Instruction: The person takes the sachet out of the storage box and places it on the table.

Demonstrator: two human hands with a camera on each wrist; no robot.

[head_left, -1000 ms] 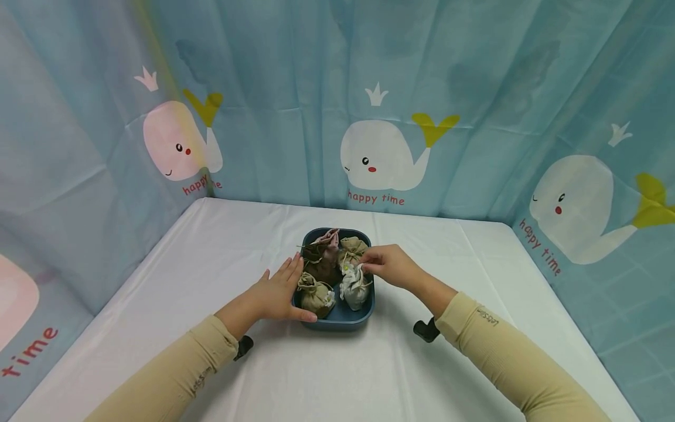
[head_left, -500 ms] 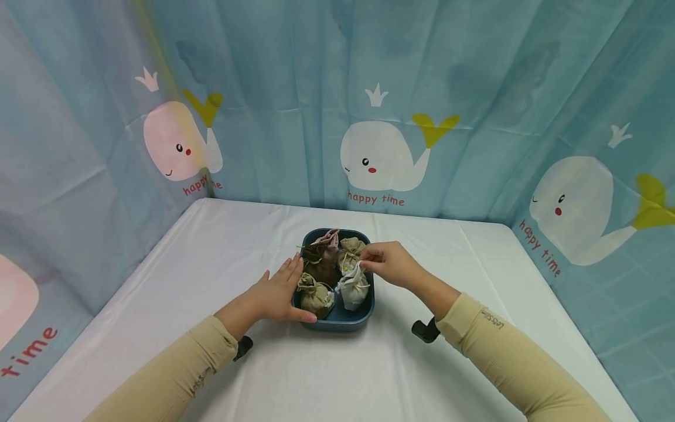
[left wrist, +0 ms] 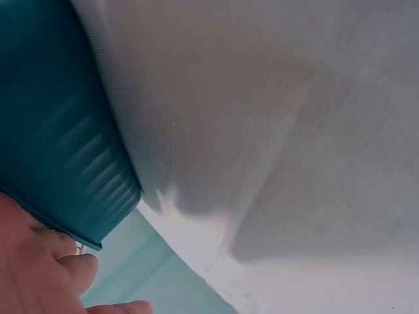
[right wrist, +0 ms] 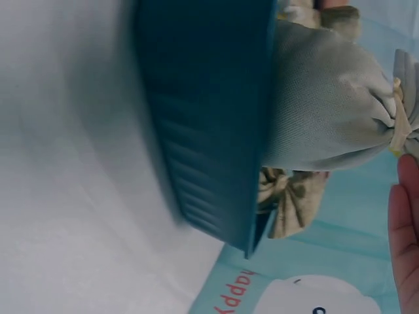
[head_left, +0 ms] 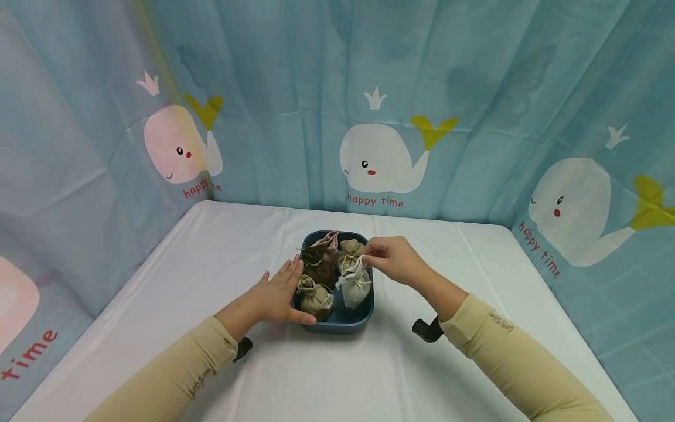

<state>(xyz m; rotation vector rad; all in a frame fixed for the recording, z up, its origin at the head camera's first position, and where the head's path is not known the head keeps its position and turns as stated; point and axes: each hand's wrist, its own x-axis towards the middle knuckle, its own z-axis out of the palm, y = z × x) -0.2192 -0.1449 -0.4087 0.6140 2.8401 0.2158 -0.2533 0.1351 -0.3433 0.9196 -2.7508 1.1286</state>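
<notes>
A dark blue rectangular bin holds several small drawstring pouches. By its gathered top, my right hand pinches a pale grey pouch, which hangs upright at the bin's right side. The right wrist view shows this grey pouch rising partly above the rim. My left hand lies with straight fingers along the bin's left rim, its thumb at the front corner. Close to that hand sits a khaki pouch. Behind are a brown-and-pink pouch and a tan pouch.
A white cloth covers the table under the bin. Blue curtains printed with whales stand behind it and at both sides. Black wrist-camera mounts show beneath the sleeves.
My right hand has risen slightly, and the grey pouch it pinches has come up a little and hangs straighter. The left hand stays on the bin's rim.
</notes>
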